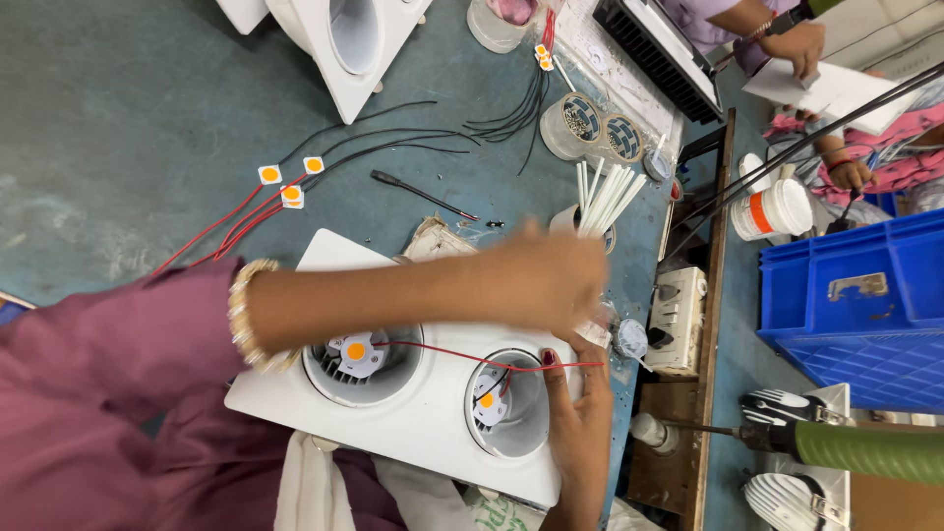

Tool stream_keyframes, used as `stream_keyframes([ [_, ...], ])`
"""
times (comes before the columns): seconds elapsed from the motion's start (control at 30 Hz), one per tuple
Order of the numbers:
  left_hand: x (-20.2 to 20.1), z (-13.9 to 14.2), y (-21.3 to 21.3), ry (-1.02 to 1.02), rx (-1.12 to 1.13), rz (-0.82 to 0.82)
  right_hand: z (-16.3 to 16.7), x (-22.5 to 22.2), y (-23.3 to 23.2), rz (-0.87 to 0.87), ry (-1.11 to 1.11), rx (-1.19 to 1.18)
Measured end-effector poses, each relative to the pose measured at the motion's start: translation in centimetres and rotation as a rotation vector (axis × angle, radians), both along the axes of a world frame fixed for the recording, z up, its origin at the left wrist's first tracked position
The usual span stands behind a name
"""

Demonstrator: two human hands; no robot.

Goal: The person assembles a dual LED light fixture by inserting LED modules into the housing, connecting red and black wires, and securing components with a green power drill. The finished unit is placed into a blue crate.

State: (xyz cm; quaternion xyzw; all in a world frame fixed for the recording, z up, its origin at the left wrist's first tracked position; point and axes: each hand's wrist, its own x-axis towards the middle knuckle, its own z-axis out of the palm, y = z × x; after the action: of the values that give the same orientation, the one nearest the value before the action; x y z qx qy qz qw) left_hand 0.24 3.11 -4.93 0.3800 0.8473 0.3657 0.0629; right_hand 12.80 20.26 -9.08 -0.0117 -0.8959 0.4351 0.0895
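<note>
A white twin light fixture (413,423) lies in front of me, with two round recesses. Each recess holds a small LED chip with an orange centre (356,351). A red wire (462,357) runs from the left recess across to the right one. My right hand (580,423) grips the fixture's right edge, with the thumb pressing on the red wire. My left hand (541,277) is blurred and reaches across the fixture, next to a cup of thin white tubes (602,200). Whether it holds anything is unclear.
Three loose LED chips on red and black wires (290,183) lie on the green table (118,118). Around them are a second white fixture (344,39), a power strip (678,320), a green-handled tool (855,449), a blue crate (865,315) and a white jar (777,208). Another person's hands (801,47) work at top right.
</note>
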Motion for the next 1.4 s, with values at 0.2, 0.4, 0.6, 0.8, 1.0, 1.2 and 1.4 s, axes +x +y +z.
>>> stream_keyframes([
  [0.2, 8.1, -0.8, -1.3, 0.266, -0.362, -0.128, 0.0, 0.0, 0.0, 0.038, 0.035, 0.019],
  [0.4, 7.5, -2.3, -0.2, 0.235, -0.333, -0.107, 0.3, 0.1, -0.4, 0.018, 0.038, 0.031],
  [0.6, 7.2, -2.4, 0.0, 0.159, -0.405, -0.170, 0.4, 0.1, -0.5, 0.015, 0.024, 0.017],
  [0.8, 7.6, -2.6, 0.3, 0.260, -0.500, -0.180, 0.3, 0.2, -0.5, 0.014, 0.031, 0.022],
  [1.0, 8.2, -3.9, 1.2, 0.494, -0.395, -0.109, -0.2, 0.2, 0.0, -0.009, 0.035, 0.053],
  [1.2, 7.2, -4.4, 1.6, 0.484, -0.320, -0.130, -0.5, 0.2, 0.5, 0.004, 0.054, 0.078],
  [1.4, 6.5, -5.3, 1.1, 0.486, -0.212, -0.168, -0.5, 0.3, 0.4, -0.002, 0.034, 0.012],
])
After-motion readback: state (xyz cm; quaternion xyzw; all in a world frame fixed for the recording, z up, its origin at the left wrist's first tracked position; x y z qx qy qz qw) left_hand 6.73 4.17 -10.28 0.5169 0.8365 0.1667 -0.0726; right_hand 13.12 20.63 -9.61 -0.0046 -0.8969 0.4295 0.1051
